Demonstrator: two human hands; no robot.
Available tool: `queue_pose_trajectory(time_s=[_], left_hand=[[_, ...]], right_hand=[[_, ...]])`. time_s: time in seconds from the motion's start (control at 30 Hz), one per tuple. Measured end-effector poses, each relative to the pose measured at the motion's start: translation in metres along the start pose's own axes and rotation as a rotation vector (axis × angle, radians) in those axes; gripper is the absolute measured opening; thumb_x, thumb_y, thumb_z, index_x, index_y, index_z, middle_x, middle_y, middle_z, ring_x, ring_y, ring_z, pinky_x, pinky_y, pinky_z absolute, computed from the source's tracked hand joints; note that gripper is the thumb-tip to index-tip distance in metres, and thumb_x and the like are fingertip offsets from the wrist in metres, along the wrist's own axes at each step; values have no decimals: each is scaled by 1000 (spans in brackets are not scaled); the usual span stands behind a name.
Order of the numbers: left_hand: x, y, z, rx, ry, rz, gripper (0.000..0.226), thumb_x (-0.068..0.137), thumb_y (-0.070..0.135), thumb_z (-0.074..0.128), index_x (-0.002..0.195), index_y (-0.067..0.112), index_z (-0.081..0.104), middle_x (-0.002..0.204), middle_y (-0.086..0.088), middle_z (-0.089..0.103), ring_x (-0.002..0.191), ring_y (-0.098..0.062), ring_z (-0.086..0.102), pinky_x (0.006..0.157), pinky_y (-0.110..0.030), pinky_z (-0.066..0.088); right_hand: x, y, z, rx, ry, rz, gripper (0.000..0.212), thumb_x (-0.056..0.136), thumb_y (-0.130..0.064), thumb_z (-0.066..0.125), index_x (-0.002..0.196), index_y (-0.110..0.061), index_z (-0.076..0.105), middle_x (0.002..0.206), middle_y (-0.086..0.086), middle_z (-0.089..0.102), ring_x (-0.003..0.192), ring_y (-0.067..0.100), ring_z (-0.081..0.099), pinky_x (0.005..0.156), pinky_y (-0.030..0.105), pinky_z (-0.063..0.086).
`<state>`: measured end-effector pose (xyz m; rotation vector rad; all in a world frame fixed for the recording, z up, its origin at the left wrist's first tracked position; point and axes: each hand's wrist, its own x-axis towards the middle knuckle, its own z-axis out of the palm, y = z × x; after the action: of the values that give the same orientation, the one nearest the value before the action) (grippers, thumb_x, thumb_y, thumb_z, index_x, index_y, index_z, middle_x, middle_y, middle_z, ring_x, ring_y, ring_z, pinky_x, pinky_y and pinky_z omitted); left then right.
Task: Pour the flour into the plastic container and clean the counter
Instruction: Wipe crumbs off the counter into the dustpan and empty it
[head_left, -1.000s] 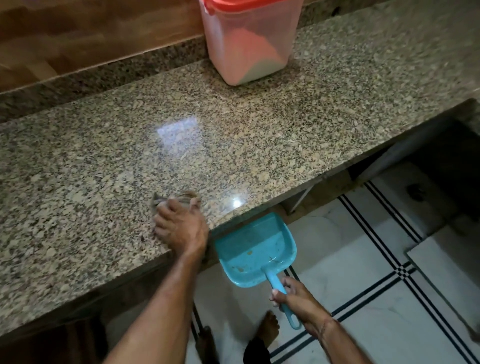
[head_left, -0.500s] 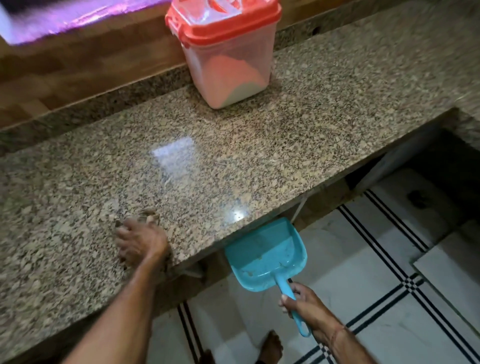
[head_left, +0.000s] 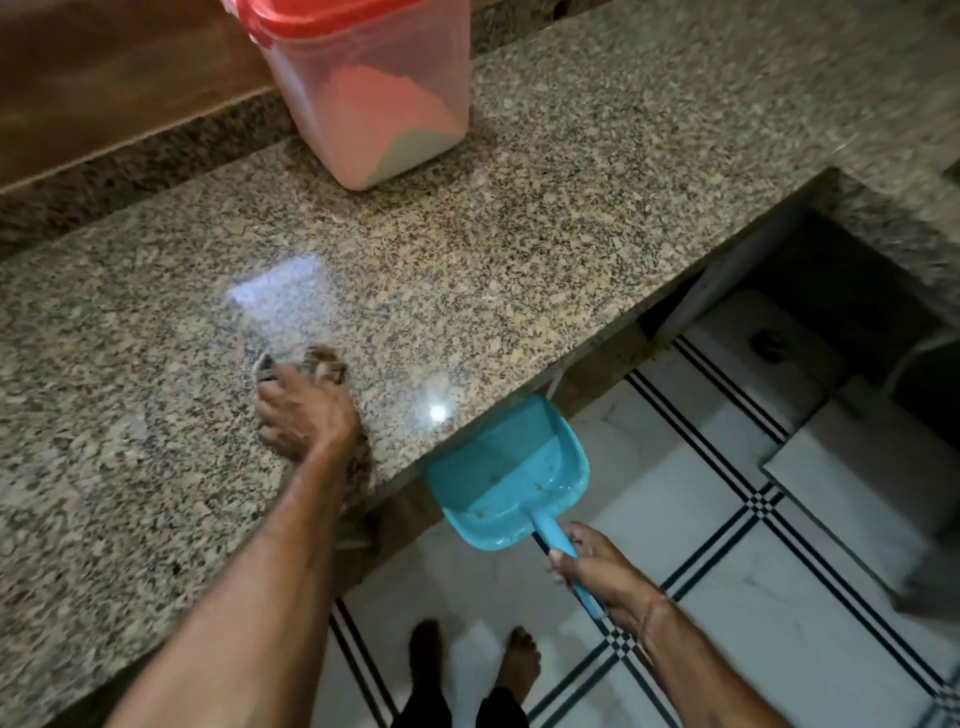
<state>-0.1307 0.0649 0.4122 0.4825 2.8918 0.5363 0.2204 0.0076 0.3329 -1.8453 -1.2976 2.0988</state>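
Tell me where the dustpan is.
Head view, lower centre-right: the blue dustpan is held by its handle in the right hand, its mouth just below the front edge of the granite counter, right of the left hand gripping a cloth.

Your one head-worn view looks forward and steeply down, close over the front edge of the counter (head_left: 571, 223), floor (head_left: 779, 613) visible lower right.
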Motion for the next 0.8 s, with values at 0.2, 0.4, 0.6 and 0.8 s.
queue_pose_trajectory(time_s=[0.2,0.4,0.6,0.8], left_hand=[[-42,41,32,-47,-155,484,19,93,48,50,104,35,58,101,12,54,90,-10,53,83,-36,49],[13,50,8,-200,-43,327,24,98,42,51,105,19,49,105,-2,52,95,-22,50,86,-43,51],[83,59,9,102,-5,111,53,102,41,52,140,6,39,132,-23,48,121,-40,47,101,-50,42],[-17,56,24,-92,-282,821,14,104,36,37,113,32,47,98,6,40,88,-13,36,77,-29,30]], right_hand=[[-5,-16,2,-45,86,-11,12,101,-10,60,112,-11,64,90,3,63,77,11,58,67,23,48],[-11,-37,0,-46,167,13,13,102,-12,59,112,-6,64,83,6,57,69,11,52,56,15,44],[0,-50,14,-18,202,34,11,102,-13,60,111,-9,66,88,8,61,75,14,56,65,22,46],[1,-53,28,7,193,90,10,101,-15,63,108,-10,67,91,11,64,81,20,60,72,29,49]])
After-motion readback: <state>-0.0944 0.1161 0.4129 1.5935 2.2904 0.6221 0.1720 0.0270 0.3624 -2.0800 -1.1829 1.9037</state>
